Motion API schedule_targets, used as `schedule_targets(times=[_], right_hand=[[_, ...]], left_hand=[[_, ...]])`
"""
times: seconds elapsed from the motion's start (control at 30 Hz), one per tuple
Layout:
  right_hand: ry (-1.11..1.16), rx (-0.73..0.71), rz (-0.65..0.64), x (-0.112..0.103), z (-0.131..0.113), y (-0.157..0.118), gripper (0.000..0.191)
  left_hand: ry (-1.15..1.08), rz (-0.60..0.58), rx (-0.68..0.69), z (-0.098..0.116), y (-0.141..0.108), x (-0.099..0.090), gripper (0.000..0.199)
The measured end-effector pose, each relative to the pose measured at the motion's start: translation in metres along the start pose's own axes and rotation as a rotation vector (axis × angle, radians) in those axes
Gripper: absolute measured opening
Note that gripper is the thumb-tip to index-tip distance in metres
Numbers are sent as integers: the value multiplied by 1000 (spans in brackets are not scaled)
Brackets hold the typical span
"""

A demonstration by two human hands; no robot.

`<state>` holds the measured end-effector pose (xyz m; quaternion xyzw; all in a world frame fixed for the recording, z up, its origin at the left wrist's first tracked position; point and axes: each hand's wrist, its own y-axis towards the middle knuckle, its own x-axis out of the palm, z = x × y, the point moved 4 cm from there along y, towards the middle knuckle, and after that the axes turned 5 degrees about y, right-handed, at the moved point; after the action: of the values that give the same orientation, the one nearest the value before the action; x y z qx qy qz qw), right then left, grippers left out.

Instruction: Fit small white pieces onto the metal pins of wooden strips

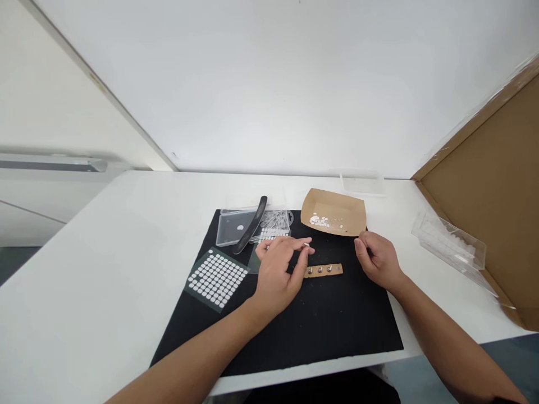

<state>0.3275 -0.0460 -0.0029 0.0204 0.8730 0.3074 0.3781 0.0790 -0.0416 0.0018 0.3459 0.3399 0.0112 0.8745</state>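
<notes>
My left hand (278,275) is closed in a pinch, with a small pale piece (307,244) between thumb and forefinger. That piece is too small for me to name. Just below its fingertips lies a tan strip (323,270) carrying small shiny metal pieces in a row. My right hand (378,259) is curled closed beside the near right corner of a brown paper tray (337,201); whatever its fingers hold, if anything, is hidden. White bits (320,220) are scattered in the tray.
A black mat (337,325) covers the middle of the white table. At left lie a sheet of white dots (218,279), a clear plastic box (229,229) and a curved black tool (251,225). Clear cases (452,241) stand at right, near a cardboard panel (488,185).
</notes>
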Motion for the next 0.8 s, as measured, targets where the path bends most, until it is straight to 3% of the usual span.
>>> schedule_targets(times=[0.3, 0.5, 0.8], right_hand=[[147, -30, -2, -1, 3, 2, 21], [77, -37, 21, 0, 3, 5, 18], [-39, -28, 87, -2, 7, 5, 8]], left_hand=[[-31, -2, -13, 3, 1, -1, 16], [-43, -6, -9, 3, 1, -1, 21], [-31, -51, -15, 5, 1, -1, 11]])
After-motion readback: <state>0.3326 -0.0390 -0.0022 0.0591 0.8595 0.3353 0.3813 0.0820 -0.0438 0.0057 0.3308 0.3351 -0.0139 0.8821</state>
